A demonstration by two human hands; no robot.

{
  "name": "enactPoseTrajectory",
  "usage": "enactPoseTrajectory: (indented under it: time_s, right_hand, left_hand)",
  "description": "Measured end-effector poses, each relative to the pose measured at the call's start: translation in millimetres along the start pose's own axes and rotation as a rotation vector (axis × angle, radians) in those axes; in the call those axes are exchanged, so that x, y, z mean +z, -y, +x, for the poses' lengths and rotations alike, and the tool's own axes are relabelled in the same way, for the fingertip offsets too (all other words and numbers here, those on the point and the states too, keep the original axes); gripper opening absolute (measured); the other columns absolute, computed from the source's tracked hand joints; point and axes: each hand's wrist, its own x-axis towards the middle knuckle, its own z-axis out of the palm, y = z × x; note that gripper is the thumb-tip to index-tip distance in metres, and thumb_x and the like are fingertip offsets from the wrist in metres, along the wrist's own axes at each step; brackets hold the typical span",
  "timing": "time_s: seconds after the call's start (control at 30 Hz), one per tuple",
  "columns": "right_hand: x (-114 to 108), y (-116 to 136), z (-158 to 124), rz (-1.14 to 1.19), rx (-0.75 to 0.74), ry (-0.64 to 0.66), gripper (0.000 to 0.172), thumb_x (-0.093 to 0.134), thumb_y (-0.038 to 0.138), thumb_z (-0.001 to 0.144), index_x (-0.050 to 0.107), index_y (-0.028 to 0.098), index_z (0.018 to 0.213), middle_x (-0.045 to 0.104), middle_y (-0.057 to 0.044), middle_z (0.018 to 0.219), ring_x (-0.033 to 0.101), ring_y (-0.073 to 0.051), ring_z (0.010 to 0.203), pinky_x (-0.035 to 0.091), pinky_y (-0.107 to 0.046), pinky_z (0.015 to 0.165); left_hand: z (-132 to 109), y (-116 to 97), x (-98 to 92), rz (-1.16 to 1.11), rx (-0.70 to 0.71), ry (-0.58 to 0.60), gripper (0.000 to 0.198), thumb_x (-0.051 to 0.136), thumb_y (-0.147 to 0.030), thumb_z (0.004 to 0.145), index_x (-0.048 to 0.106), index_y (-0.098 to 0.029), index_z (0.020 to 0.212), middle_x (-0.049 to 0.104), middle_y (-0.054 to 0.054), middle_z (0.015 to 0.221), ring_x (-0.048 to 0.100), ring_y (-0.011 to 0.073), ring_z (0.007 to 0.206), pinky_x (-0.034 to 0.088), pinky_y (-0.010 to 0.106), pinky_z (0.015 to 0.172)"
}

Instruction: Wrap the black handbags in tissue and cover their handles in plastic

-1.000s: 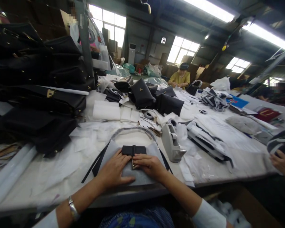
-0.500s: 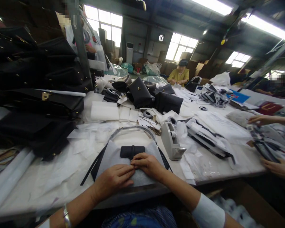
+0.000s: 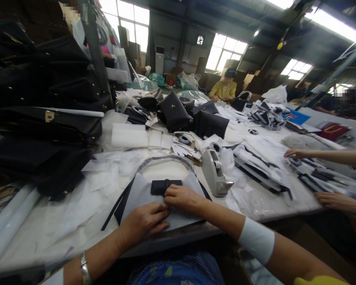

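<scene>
A black handbag wrapped in grey tissue paper [image 3: 142, 192] lies at the near table edge, its wrapped handle [image 3: 166, 159] arching away from me. A black strap tab [image 3: 165, 186] crosses the bag's top. My left hand [image 3: 142, 222] rests on the paper with fingers curled, its fingertips meeting the right hand's. My right hand [image 3: 182, 198] is curled just below the tab, pinching at a small metal clasp I can barely see.
A grey tape dispenser [image 3: 215, 174] stands right of the bag. Black handbags are stacked at left [image 3: 47, 118] and heaped mid-table [image 3: 192, 118]. White foam sheets [image 3: 130, 136] and loose paper cover the table. Another person's hands [image 3: 332, 198] work at right. A person in yellow [image 3: 225, 89] sits far back.
My left hand has slid back toward me off the strap tab. My right hand stays by the clasp. Another person's hands have come in at the right.
</scene>
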Motion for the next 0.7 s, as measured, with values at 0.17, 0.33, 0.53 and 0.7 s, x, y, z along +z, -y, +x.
enactPoseTrajectory:
  time_s: [0.17, 0.33, 0.53, 0.7]
  right_hand:
    - [6.7, 22.7, 4.6, -0.038, 0.305, -0.005, 0.012, 0.058, 0.019, 0.094, 0.066, 0.015, 0.087, 0.064, -0.009, 0.092, 0.056, -0.021, 0.086, 0.046, -0.031, 0.076]
    - [11.7, 34.3, -0.6, 0.017, 0.481, -0.092, 0.013, 0.061, 0.026, 0.093, 0.067, 0.014, 0.091, 0.066, -0.008, 0.090, 0.061, -0.020, 0.088, 0.050, -0.030, 0.077]
    - [0.9, 32.8, -35.6, 0.027, 0.438, -0.150, 0.048, 0.061, 0.041, 0.092, 0.055, 0.020, 0.135, 0.057, -0.011, 0.139, 0.048, -0.028, 0.131, 0.029, -0.049, 0.115]
    - [16.0, 34.7, -57.8, 0.018, 0.501, -0.111, 0.058, 0.049, 0.048, 0.097, 0.036, 0.028, 0.150, 0.031, -0.005, 0.159, 0.024, -0.029, 0.147, 0.017, -0.055, 0.120]
  left_hand:
    - [0.7, -1.8, -1.0, 0.021, 0.001, -0.025, 0.027, 0.052, -0.033, 0.097, 0.063, -0.021, 0.119, 0.066, 0.004, 0.097, 0.065, 0.0173, 0.086, 0.055, 0.027, 0.075]
    - [-0.8, -2.8, -1.8, 0.032, 0.006, -0.041, 0.024, 0.052, -0.033, 0.097, 0.065, -0.022, 0.113, 0.065, 0.004, 0.094, 0.065, 0.0166, 0.085, 0.055, 0.027, 0.075]
    - [0.0, -1.9, -4.7, -0.013, -0.005, -0.023, 0.028, 0.055, -0.031, 0.095, 0.062, -0.022, 0.121, 0.065, 0.006, 0.104, 0.065, 0.0184, 0.094, 0.056, 0.029, 0.082]
    - [5.6, 2.7, -12.5, -0.100, -0.084, -0.035, 0.029, 0.061, -0.031, 0.092, 0.063, -0.026, 0.120, 0.063, 0.006, 0.120, 0.063, 0.0182, 0.108, 0.054, 0.028, 0.092]
